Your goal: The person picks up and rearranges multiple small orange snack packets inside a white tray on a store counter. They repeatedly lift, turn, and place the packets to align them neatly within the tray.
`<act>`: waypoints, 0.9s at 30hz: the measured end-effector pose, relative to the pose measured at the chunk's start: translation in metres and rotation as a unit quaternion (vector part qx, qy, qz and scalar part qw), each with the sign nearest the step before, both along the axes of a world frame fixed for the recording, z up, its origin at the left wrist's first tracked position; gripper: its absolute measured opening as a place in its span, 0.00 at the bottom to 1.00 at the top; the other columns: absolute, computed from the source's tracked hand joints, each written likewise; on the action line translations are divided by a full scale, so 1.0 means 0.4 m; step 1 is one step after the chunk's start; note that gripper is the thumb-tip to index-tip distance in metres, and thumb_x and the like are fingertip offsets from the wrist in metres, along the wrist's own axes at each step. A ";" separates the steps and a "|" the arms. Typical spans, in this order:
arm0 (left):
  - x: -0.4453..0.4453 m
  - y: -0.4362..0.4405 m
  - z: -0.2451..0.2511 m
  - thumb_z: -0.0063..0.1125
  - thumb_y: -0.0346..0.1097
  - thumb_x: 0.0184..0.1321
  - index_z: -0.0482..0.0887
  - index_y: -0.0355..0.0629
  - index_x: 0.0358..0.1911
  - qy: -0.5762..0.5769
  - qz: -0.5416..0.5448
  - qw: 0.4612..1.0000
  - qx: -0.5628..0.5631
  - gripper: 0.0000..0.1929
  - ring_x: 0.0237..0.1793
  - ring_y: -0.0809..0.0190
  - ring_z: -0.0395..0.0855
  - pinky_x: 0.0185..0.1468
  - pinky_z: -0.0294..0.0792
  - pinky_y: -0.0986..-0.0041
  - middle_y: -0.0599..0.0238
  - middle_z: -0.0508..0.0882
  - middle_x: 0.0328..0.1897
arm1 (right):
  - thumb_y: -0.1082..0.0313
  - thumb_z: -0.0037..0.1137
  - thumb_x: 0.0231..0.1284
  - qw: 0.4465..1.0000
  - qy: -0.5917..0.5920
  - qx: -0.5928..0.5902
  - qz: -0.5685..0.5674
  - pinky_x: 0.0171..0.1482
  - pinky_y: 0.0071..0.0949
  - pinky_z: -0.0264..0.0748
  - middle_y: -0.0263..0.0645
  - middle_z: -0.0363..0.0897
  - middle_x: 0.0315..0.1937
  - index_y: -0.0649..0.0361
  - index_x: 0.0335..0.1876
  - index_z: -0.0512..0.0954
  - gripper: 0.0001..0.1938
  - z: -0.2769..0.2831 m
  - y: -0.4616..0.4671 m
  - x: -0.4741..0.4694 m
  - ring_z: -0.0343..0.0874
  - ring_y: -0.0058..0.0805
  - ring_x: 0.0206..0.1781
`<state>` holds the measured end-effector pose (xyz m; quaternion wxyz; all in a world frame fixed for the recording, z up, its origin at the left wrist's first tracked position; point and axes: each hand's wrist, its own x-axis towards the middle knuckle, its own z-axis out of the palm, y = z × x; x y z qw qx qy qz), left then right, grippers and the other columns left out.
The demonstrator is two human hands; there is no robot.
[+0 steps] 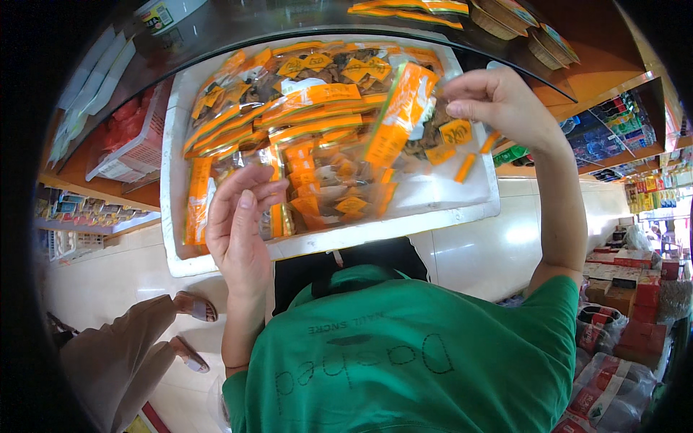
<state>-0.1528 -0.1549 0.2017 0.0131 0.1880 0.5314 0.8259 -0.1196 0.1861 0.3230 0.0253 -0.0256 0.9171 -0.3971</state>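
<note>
A white foam box (465, 208) holds many clear plastic food packets with orange labels. My right hand (490, 103) is at the box's right side, its thumb and fingertips closed on the edge of a tilted orange-labelled packet (403, 116). That packet shows dark brown contents and some blur. Over the left part of the box is my left hand (241, 216), fingers apart and curved, with nothing held. Rows of packets (316, 127) lie across the middle, others (335, 184) stand close together at the front. White foam shows at the box's front right.
A glass shelf edge (346, 33) crosses behind the box, with more orange packets (411, 11) and woven baskets (501, 21) above. Red goods fill a plastic tub (127, 154) at left. Another person's legs (119, 352) stand at lower left; wrapped drink packs (612, 387) lie at lower right.
</note>
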 end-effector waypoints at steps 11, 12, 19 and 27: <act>0.005 0.000 -0.007 0.50 0.29 0.70 0.78 0.29 0.51 0.015 -0.029 0.999 -0.036 0.12 0.46 0.59 0.84 0.50 0.76 0.70 0.52 0.83 0.48 | 0.72 0.58 0.61 0.972 0.021 0.219 -0.077 0.44 0.26 0.78 0.46 0.86 0.36 0.69 0.44 0.82 0.10 -0.106 0.007 0.004 0.84 0.29 0.37; 0.006 0.001 -0.007 0.51 0.29 0.69 0.79 0.30 0.50 0.028 -0.036 0.996 -0.080 0.12 0.47 0.59 0.84 0.51 0.76 0.70 0.53 0.83 0.49 | 0.72 0.57 0.61 0.975 0.025 0.213 -0.061 0.44 0.26 0.78 0.45 0.86 0.36 0.68 0.44 0.82 0.09 -0.108 0.008 0.001 0.84 0.30 0.37; 0.010 0.064 0.040 0.60 0.33 0.61 0.82 0.40 0.50 0.342 -0.125 0.817 -0.447 0.14 0.52 0.50 0.80 0.57 0.70 0.65 0.55 0.81 0.53 | 0.68 0.55 0.64 0.959 0.118 0.254 -0.045 0.42 0.27 0.78 0.45 0.85 0.36 0.64 0.44 0.83 0.10 -0.109 -0.012 0.012 0.84 0.36 0.36; 0.020 0.108 0.042 0.59 0.41 0.63 0.83 0.43 0.51 0.346 -0.125 0.780 -0.506 0.16 0.57 0.48 0.77 0.62 0.65 0.55 0.56 0.80 0.55 | 0.68 0.56 0.63 0.937 0.159 0.299 -0.089 0.42 0.29 0.78 0.45 0.85 0.37 0.62 0.45 0.82 0.10 -0.112 -0.017 0.028 0.85 0.38 0.37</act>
